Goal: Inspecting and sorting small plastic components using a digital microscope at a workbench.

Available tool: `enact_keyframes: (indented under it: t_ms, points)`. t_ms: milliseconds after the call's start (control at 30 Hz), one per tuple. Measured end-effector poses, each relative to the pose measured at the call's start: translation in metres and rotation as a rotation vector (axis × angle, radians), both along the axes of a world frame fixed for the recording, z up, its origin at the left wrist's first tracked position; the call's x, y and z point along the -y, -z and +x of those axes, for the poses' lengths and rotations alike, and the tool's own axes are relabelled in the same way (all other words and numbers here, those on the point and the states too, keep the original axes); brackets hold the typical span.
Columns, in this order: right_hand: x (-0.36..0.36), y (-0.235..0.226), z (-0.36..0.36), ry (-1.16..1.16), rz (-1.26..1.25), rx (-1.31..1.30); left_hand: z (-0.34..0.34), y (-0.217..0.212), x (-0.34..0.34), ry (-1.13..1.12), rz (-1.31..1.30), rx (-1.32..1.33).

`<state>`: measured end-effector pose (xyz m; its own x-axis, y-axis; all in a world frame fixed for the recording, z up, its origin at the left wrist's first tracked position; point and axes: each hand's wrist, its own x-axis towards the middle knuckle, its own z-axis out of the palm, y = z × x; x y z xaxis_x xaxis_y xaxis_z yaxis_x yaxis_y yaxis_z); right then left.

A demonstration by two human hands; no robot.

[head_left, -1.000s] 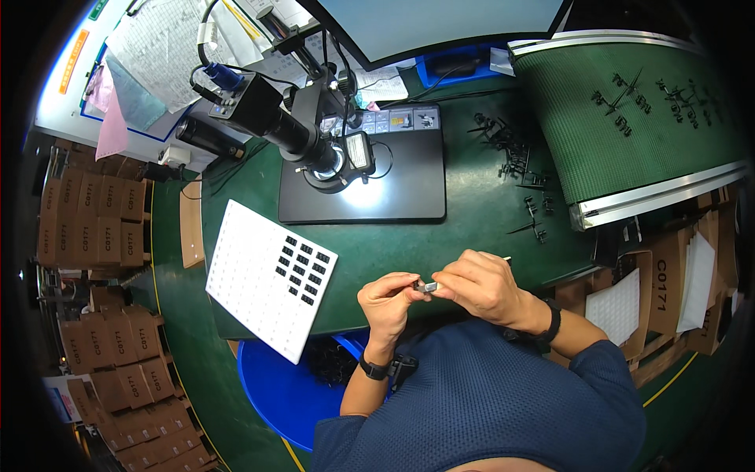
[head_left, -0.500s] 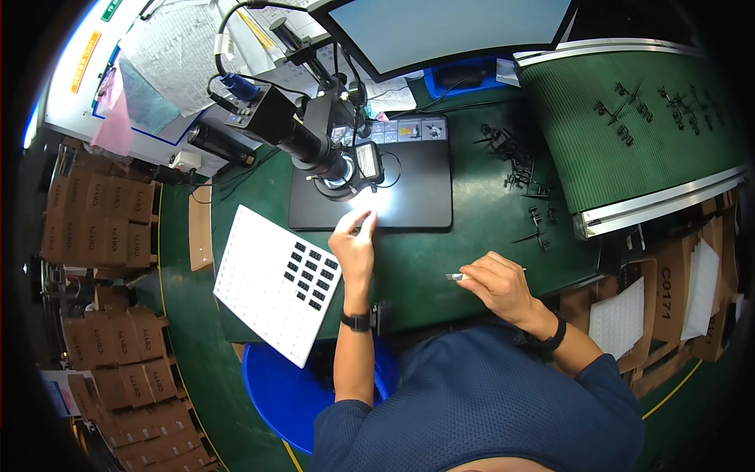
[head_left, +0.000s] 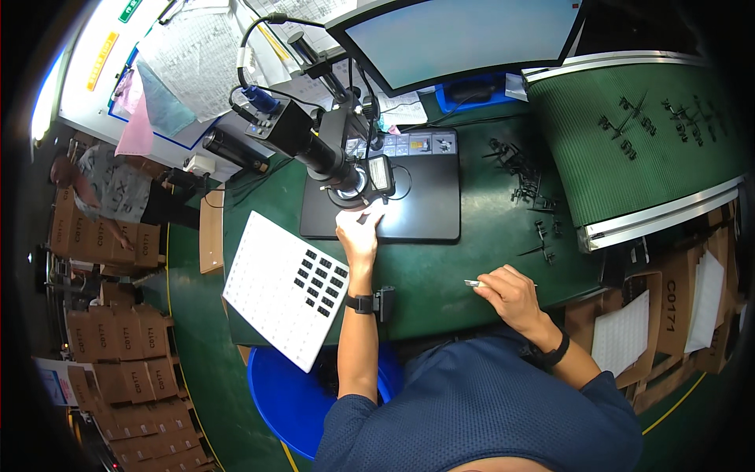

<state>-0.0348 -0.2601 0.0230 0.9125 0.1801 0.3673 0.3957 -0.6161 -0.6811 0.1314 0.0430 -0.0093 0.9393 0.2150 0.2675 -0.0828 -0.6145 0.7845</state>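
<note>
Head view, white tray (head_left: pixel 267 295) holding black parts (head_left: pixel 321 277), left hand (head_left: pixel 358 236) beside it

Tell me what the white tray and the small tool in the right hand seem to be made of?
The white tray looks like matte moulded plastic, judging by its grid of pockets. The tool in the right hand looks like bare metal: thin, silvery, slightly glinting, though too small to be sure.
</note>
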Motion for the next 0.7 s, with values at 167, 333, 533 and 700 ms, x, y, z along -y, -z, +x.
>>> enact_keyframes:
  t_ms: [167, 333, 533, 700]
  points:
    - [-0.001, -0.001, 0.001, -0.008, 0.006, -0.001, 0.008, 0.021, -0.007, -0.038, 0.017, 0.082]
    - [0.003, 0.004, 0.002, 0.007, -0.005, 0.012, 0.01, -0.008, 0.008, -0.05, -0.05, -0.071]
    - [0.002, 0.007, 0.002, 0.001, 0.006, -0.017, 0.014, 0.002, 0.007, -0.073, -0.158, -0.003]
    - [0.001, 0.01, 0.0, -0.002, 0.018, -0.026, 0.013, -0.002, 0.012, -0.095, -0.143, -0.02]
